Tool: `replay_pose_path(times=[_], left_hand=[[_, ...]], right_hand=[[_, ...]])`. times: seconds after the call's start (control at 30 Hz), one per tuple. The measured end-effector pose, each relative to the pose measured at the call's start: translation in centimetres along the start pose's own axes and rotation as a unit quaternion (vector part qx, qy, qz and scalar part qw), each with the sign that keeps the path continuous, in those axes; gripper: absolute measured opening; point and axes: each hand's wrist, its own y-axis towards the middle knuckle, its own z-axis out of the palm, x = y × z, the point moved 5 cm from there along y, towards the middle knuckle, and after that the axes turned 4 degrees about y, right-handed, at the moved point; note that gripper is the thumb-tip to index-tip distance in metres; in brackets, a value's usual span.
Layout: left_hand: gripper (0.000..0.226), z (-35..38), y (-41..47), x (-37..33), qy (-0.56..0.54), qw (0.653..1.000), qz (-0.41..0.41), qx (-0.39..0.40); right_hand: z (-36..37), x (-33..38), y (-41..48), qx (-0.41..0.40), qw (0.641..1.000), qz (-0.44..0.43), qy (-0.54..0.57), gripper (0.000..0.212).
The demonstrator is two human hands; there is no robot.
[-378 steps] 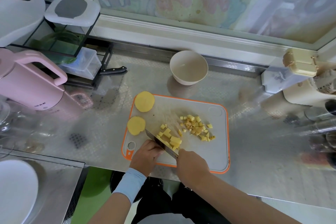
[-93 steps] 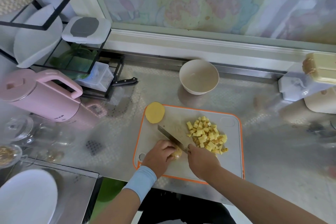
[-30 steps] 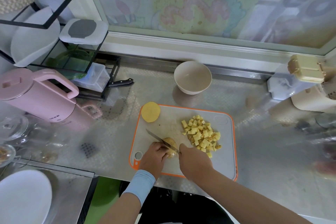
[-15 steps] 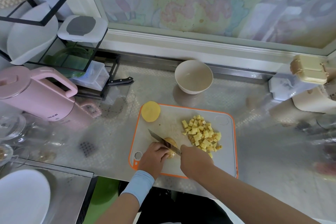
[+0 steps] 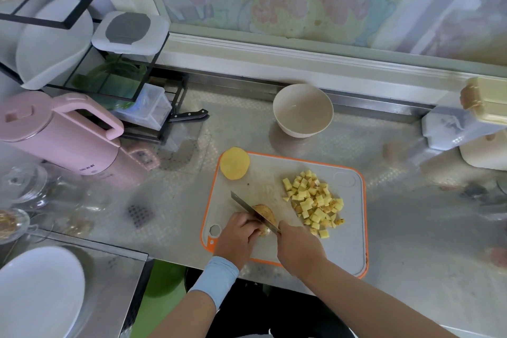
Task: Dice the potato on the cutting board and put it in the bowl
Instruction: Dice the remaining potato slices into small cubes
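Potato chunk (image 5: 264,212): skin-on end piece, lying on the near-left part of the cutting board (image 5: 348,250), blade resting across it.
Left hand (image 5: 238,239): fingers curled down over the chunk's near end, pinning it to the board.
Right hand (image 5: 299,247): clamped round the handle at the board's near edge, knife (image 5: 247,207) angled toward the board's far-left.
Diced pile (image 5: 312,203): heaped mid-board, just right of the blade.
Round slice (image 5: 234,163): flat on the board's far-left corner, poking over the rim, not yet cut.
Bowl (image 5: 301,112): past the board's far edge, well apart, nothing in it so far.
Risk 1: small rounded chunk, probably prone to rocking under the blade. Knuckles right beside the edge, so an easy nick on any slip.
Risk 2: losing cubes off the board's right side onto the counter (image 5: 411,228) during scooping, or knocking that corner slice off with a careless sweep.
Hard to see: handle totally buried in the fist. Left fingertips and the chunk's near end tucked behind blade and hand. Cut depth impossible to tell, honestly.
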Motion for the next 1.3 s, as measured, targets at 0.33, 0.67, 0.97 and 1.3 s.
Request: replay_pose_path(times=[0.33, 0.67, 0.97, 1.3], left_hand=[[0.018, 0.2, -0.4, -0.1, 0.018, 1.0, -0.003, -0.004], [0.014, 0.5, -0.4, 0.8, 0.005, 0.999, -0.045, 0.0], [0.027, 0.2, -0.8, 0.3, 0.038, 0.998, -0.001, -0.043], [0.028, 0.1, -0.7, 1.1, 0.035, 0.998, 0.007, -0.046]], right_hand=[[-0.1, 0.1, 0.0, -0.001, 1.0, 0.002, 0.014, 0.008], [-1.0, 0.6, -0.3, -0.001, 1.0, -0.003, -0.02, 0.007], [-2.3, 1.6, -2.3, -0.028, 0.998, -0.023, -0.051, 0.009], [-1.9, 2.1, -3.3, -0.035, 0.998, -0.014, -0.052, 0.021]])
